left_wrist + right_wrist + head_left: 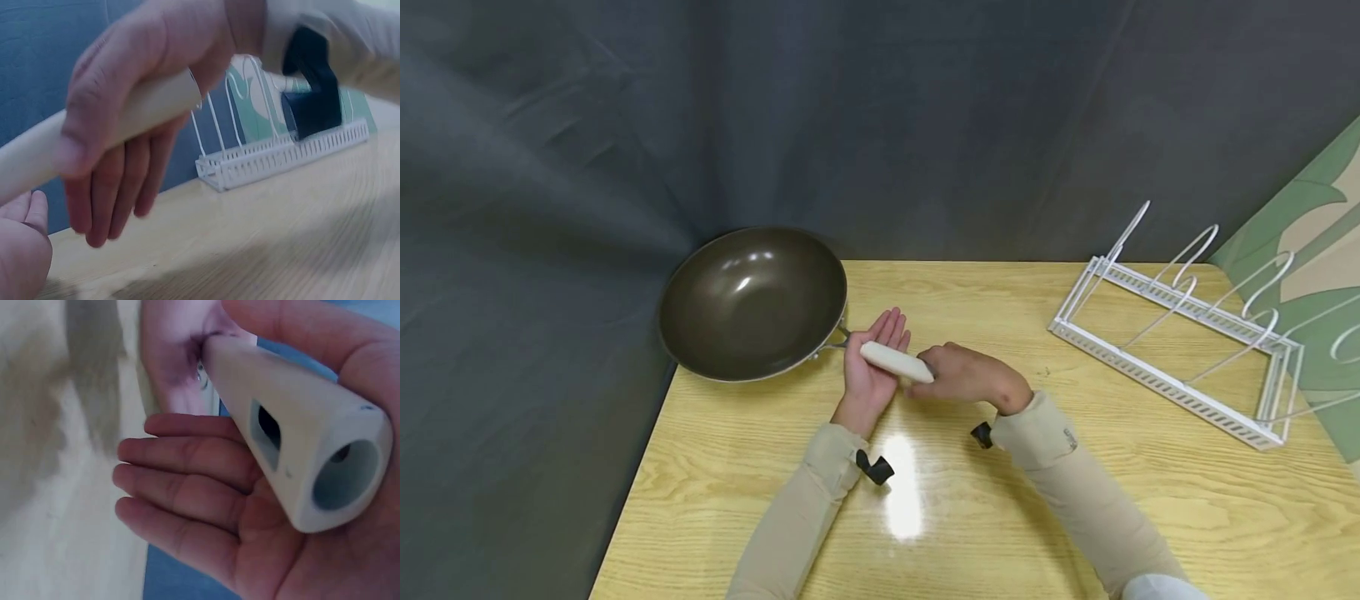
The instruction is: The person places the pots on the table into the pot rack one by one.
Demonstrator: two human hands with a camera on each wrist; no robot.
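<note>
A dark brown wok (pixel 752 308) with a pale rim overhangs the table's left edge. Its cream handle (pixel 895 362) points right, toward the person. Palm up and fingers straight, the left hand (pixel 872 379) holds the handle near the wok, its thumb over the top. At the handle's end, the right hand (pixel 966 373) grips with the thumb laid across. The right wrist view shows the handle's hollow end (pixel 350 475) lying on the right palm, the fingers stretched out beneath. In the left wrist view, the right thumb (pixel 87 119) crosses the handle and the fingers point down.
A white wire rack (pixel 1157 367) with upright loops stands on the right of the wooden table (pixel 760 517). Dark cloth (pixel 925 125) hangs behind and to the left. A green and beige leaf-patterned surface (pixel 1330 333) lies beyond the rack.
</note>
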